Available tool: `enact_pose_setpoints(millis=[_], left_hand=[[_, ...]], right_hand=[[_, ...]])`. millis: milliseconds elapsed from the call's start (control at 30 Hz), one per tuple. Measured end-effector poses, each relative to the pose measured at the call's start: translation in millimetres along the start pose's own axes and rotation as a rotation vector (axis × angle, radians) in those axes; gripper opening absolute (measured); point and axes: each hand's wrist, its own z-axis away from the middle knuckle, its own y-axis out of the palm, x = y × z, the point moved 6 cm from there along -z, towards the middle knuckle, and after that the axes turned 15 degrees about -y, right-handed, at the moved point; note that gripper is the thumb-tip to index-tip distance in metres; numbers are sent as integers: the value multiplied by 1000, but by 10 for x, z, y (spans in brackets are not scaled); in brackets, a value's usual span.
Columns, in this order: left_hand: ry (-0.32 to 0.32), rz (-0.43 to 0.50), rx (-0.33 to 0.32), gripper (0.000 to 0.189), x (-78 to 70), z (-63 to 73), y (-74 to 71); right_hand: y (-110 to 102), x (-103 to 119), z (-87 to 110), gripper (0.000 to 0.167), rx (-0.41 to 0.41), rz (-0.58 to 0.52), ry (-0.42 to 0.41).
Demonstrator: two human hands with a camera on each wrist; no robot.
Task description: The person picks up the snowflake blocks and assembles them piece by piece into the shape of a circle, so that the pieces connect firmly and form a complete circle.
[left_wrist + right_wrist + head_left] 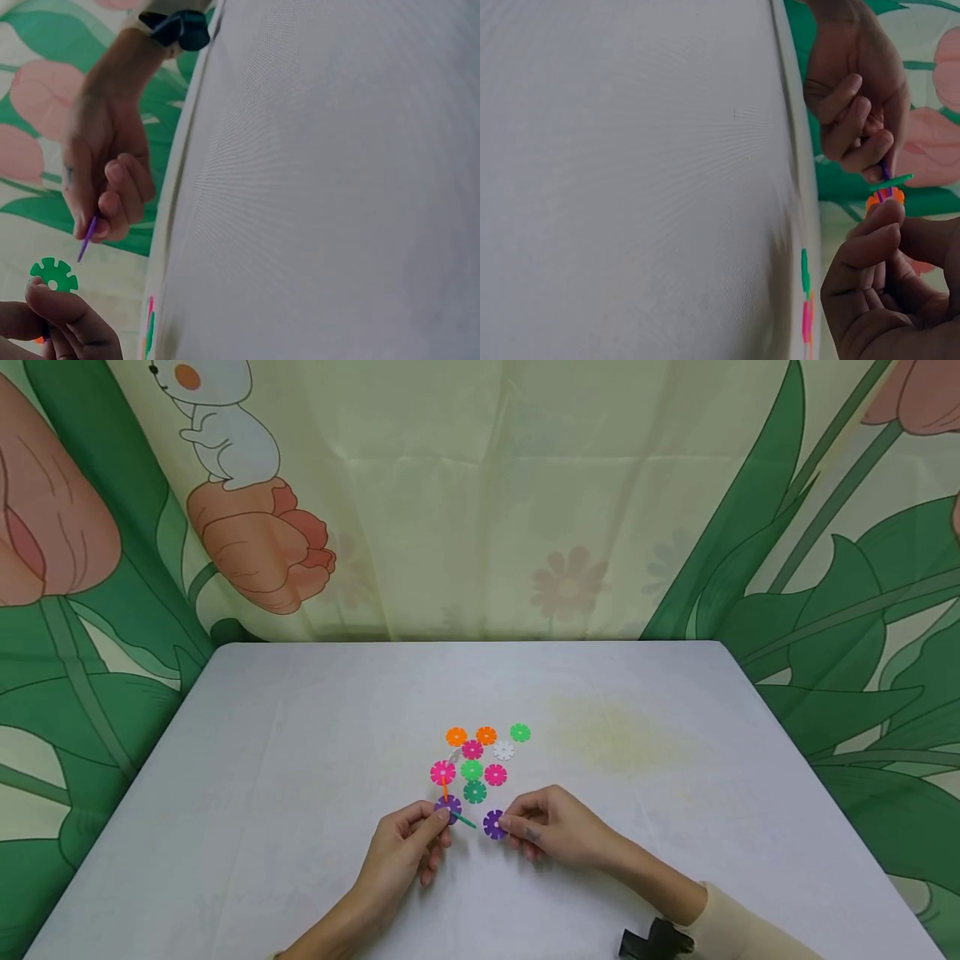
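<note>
My left hand (405,843) pinches a purple notched plastic disc (448,806) between thumb and fingers. A green disc (465,821), edge-on in the head view, joins onto it, and its notched face (64,270) shows in the left wrist view. An orange disc (445,790), also edge-on, rises from the purple one toward a pink disc (442,772); whether the pink is attached I cannot tell. Between thumb and fingertips, my right hand (558,827) pinches another purple disc (494,824), just right of the green disc and apart from it.
Beyond the hands, several loose discs lie grouped on the white table (300,735): orange discs (456,737), pink discs (496,774), green discs (475,792) and a whitish disc (503,750). A printed cloth (465,527) hangs behind the table. A black strap (656,938) sits at the right sleeve.
</note>
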Motion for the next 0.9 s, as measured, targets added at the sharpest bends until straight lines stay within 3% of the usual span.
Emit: enact_pose_setpoints(millis=[233,900], left_hand=[[5,-3,11,29,-8,9,9],[12,-13,13,30,7,12,40]], right_hand=[[74,37,34,23,56,-52,-19],[133,36,28,27,70,-103,-43]])
